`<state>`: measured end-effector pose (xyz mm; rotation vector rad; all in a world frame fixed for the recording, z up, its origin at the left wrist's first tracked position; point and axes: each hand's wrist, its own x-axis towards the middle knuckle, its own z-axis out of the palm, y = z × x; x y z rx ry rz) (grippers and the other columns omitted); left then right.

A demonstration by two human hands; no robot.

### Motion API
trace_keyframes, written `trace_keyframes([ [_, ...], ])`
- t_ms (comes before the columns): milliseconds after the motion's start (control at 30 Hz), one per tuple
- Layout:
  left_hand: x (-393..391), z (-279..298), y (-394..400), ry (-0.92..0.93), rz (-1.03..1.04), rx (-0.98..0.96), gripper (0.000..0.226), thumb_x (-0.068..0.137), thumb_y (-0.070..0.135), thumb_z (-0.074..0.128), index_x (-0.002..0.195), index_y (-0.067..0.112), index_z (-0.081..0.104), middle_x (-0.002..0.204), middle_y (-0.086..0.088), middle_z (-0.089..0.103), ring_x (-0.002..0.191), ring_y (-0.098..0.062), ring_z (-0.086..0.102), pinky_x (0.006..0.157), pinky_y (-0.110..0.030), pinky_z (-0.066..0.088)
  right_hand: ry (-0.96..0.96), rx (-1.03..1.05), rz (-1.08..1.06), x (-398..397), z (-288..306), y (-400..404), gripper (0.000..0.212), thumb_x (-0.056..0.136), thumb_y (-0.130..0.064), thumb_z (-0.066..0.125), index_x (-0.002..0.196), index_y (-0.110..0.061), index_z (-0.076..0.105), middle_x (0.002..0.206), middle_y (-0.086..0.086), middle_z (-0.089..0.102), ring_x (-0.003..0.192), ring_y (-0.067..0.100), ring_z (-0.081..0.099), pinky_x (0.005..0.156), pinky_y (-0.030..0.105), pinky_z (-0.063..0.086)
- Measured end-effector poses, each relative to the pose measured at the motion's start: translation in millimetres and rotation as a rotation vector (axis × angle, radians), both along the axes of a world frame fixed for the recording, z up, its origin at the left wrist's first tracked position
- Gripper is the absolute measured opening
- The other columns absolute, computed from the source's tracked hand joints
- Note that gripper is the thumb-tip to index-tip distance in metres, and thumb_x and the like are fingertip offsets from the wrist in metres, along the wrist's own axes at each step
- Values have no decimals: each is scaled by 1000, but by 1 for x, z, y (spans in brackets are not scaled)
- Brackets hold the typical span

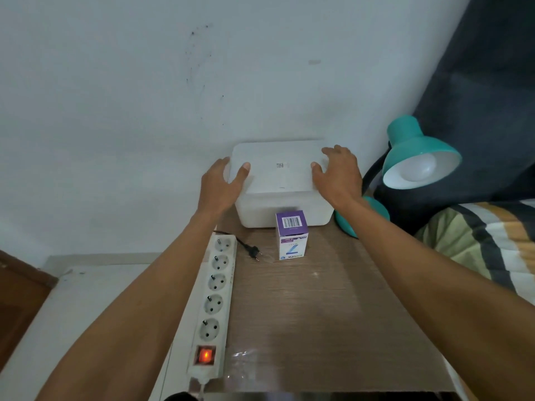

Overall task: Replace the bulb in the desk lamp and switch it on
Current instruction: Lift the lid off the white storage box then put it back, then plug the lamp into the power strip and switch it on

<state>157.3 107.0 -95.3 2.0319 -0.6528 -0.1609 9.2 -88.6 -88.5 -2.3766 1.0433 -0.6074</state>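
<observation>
A teal desk lamp point(411, 146) stands at the back right of the wooden table point(333, 314), its shade tilted toward me with a white bulb point(419, 169) inside. A purple and white bulb box point(291, 234) stands upright in front of a white lidded plastic box point(282, 180) against the wall. My left hand point(223, 183) grips the lid's left edge, thumb on top. My right hand point(337, 172) rests on the lid's right side, fingers spread over the corner. The lamp's black plug point(253, 251) lies loose on the table, unplugged.
A white power strip point(214, 308) with several sockets lies along the table's left edge, its red switch point(205, 355) glowing. A striped cushion point(477, 241) and dark fabric point(492, 96) fill the right side. A white wall is behind.
</observation>
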Motion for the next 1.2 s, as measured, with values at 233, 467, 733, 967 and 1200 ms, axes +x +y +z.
trace_keyframes([
  [233,-30,-22,77,49,71,50,73,95,57,64,152,14,48,157,-4,48,146,-19,43,120,-42,37,-133,-150,135,4,24,61,34,98,-24,56,131,-15,64,132,7,61,123,25,54,95,39,49],
  [467,-72,-66,140,123,-34,174,89,86,54,76,157,14,38,160,2,43,148,-15,39,116,-25,31,-47,-11,245,4,-1,141,33,95,-22,55,125,-20,68,104,4,75,98,24,68,85,37,55],
  [733,-87,-96,173,159,-211,258,95,77,54,86,153,30,35,140,21,46,119,0,51,103,-17,46,177,108,290,6,-71,181,27,92,-21,64,116,-10,71,108,13,72,101,32,67,86,42,56],
  [967,-83,-109,174,131,-308,272,124,74,56,86,164,29,6,163,12,30,137,1,32,110,-27,35,344,-31,269,23,-110,182,36,94,-28,63,123,-6,66,123,16,59,116,35,57,97,48,50],
  [1200,-82,-109,172,154,-364,254,124,81,42,86,164,24,-4,159,19,16,143,5,9,112,-19,16,406,-72,208,32,-123,178,22,94,-18,63,109,-3,69,114,18,63,105,37,62,82,41,51],
])
